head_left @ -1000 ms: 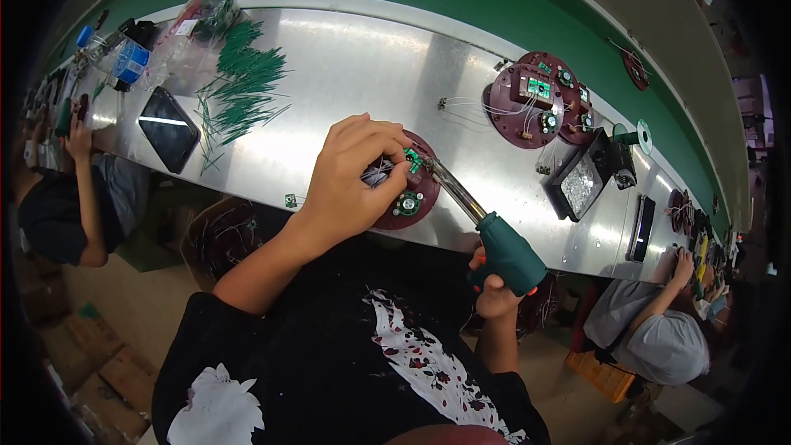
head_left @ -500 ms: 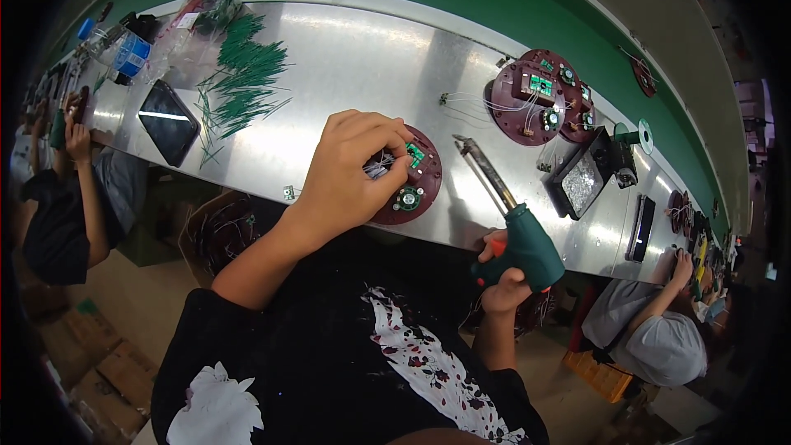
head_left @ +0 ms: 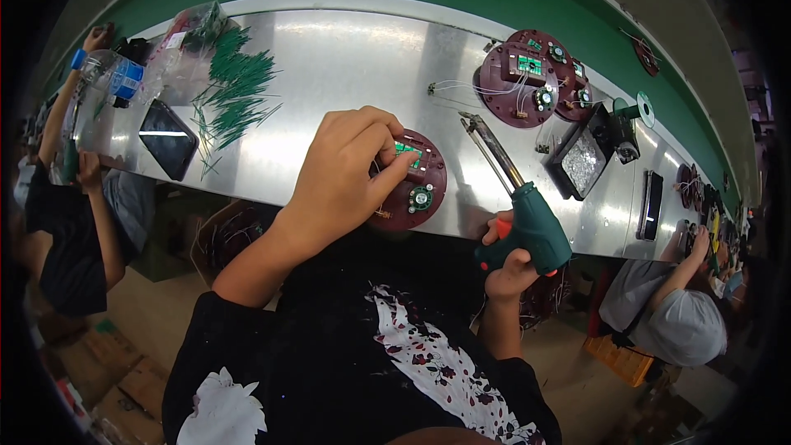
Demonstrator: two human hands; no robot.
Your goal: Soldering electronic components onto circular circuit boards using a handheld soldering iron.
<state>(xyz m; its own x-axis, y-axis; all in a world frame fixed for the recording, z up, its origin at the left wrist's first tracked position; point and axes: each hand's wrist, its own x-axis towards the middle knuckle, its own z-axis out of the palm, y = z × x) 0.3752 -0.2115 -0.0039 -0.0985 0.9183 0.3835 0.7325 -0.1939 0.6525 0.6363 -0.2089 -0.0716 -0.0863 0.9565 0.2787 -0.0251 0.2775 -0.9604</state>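
The left hand (head_left: 350,166) hides the left part of the maroon disc (head_left: 435,169), its grip unclear.

Illumination is bright on the metal desk (head_left: 354,66) and dim on the floor (head_left: 161,309); the desk returns broad white glare, interrupted by a darker band near the middle of its far side; the black phone (head_left: 169,142) reflects a narrow white strip, indicating light from above; a soft dark patch lies left of the green soldering gun (head_left: 534,235); fisheye distortion curves the desk edges; corners are black; detail softens toward both side rims.
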